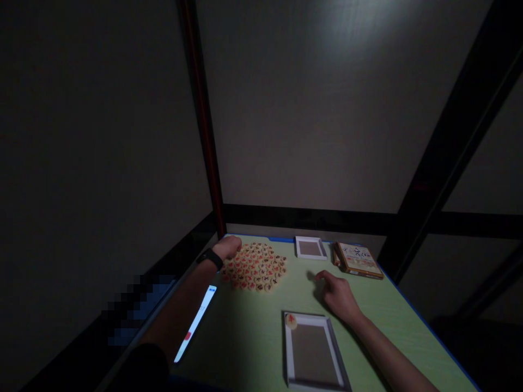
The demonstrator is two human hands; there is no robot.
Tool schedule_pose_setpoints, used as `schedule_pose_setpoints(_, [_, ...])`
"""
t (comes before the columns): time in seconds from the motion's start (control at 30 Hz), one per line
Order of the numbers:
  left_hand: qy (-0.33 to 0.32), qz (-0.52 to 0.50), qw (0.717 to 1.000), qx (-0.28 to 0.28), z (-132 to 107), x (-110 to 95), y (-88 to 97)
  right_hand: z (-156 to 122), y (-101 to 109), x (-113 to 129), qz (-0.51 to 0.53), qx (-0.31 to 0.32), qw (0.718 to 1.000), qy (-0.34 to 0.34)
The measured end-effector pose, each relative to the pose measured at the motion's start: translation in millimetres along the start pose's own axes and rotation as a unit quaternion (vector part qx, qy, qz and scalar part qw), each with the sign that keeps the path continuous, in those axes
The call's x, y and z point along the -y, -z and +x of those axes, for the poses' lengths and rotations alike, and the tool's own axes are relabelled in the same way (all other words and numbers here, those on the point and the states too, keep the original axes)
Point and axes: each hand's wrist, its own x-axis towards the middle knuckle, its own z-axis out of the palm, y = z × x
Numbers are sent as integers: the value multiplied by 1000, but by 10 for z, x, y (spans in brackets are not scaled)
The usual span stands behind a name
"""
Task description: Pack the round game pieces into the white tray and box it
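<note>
My left hand [227, 247], with a black band on its wrist, reaches to the far left edge of a heap of round pale game discs [257, 265] marked in red and black; its fingers are curled at the pile and what they hold is hidden. My right hand [338, 296] rests on the green table top [249, 332], fingers loosely bent, index finger stretched left, nothing in it. It lies just beyond a white-rimmed tray [312, 351]. One pale disc with a red mark [291, 320] sits in that tray's far left corner.
A smaller white-rimmed tray [310, 247] lies at the table's far edge. A printed box [359, 259] is to its right. A lit phone [196, 324] lies along the left edge. Dark frame posts [204, 125] and grey walls surround the table.
</note>
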Motion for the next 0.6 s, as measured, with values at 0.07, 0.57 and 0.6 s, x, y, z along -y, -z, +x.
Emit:
schedule_pose_setpoints(0.07, [-5, 4, 1000, -4, -5, -27, 4, 1, -3, -3, 0, 5, 1000, 1])
schedule_pose_setpoints(0.57, [27, -15, 998, -54, 34, -65, 88, -9, -3, 50, -4, 5, 1000, 0])
schedule_pose_setpoints(0.6, [30, -17, 998, -53, 57, -87, 83, -9, -5, 53, -3, 6, 1000, 2])
